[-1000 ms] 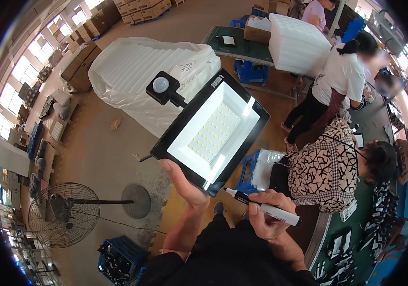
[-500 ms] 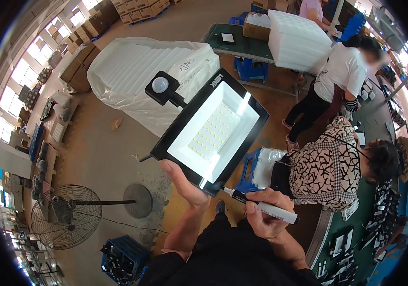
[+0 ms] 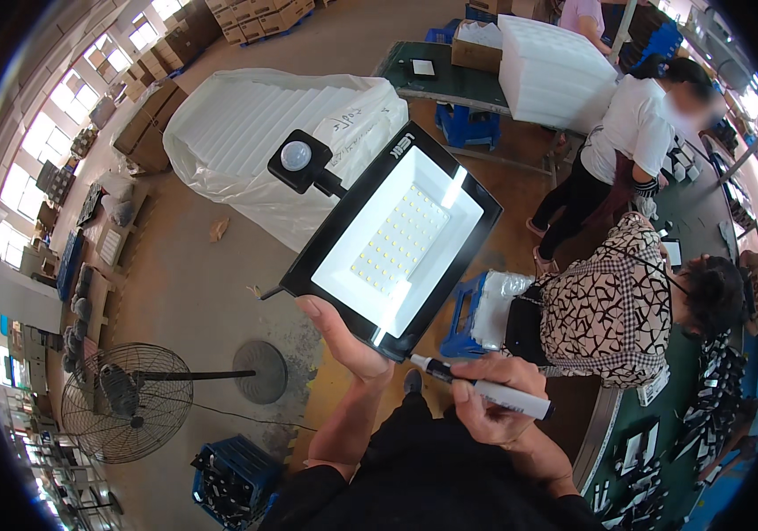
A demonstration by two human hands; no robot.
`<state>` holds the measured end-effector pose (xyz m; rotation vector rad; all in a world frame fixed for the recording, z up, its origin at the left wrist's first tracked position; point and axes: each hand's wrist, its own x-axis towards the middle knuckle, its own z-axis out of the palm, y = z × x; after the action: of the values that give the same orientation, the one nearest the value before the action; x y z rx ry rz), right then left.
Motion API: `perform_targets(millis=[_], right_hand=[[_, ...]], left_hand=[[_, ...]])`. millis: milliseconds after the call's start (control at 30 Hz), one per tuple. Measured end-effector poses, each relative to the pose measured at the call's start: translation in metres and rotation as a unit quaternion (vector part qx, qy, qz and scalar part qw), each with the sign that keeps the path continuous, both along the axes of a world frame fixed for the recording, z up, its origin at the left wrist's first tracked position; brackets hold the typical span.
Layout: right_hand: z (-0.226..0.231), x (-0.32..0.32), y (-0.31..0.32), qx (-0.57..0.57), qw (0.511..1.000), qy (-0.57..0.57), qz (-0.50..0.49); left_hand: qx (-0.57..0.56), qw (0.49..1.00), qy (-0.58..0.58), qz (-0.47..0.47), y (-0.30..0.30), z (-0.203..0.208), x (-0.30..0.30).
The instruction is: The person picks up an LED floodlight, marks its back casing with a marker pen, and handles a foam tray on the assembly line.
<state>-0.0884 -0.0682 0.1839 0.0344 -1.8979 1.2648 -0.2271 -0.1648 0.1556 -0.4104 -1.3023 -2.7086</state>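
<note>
My left hand (image 3: pixel 354 350) grips the lower left corner of a black LED floodlight (image 3: pixel 399 243), its thumb on the front edge and the other fingers hidden behind. The light is tilted, its white face with rows of yellow LEDs turned up toward me. A square black motion sensor (image 3: pixel 297 159) with a white dome juts from its upper left side, and a short cable pokes out at the left corner. In my right hand (image 3: pixel 498 398) is a white marker pen (image 3: pixel 510 400) with a black collar. Its tip is at the floodlight's bottom corner; whether it touches, I cannot tell.
Plastic-wrapped white foam sheets (image 3: pixel 255 124) stand behind the floodlight. A pedestal fan (image 3: pixel 127 403) and a blue crate (image 3: pixel 233 478) of black parts are at left. Two people sit or stand along a green workbench (image 3: pixel 627 425) at right. A blue stool (image 3: pixel 465 319) is nearby.
The marker and my right hand have shifted slightly left, closer to the floodlight's corner. The floodlight stays almost still in my left hand. The standing person's arm has moved.
</note>
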Motion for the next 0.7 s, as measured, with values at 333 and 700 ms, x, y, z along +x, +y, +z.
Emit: perform_targets(millis=[333,700], right_hand=[[-0.0063,0.0022,-0.0037,-0.001,0.999,-0.029,0.027],[-0.0055,0.0055,-0.0027,0.005,1.000,-0.027,0.015]], left_hand=[[-0.002,1.000,0.016,-0.022,-0.0023,0.0016,0.0002],[0.009,0.999,-0.018,-0.029,-0.0031,0.0087,0.0037]])
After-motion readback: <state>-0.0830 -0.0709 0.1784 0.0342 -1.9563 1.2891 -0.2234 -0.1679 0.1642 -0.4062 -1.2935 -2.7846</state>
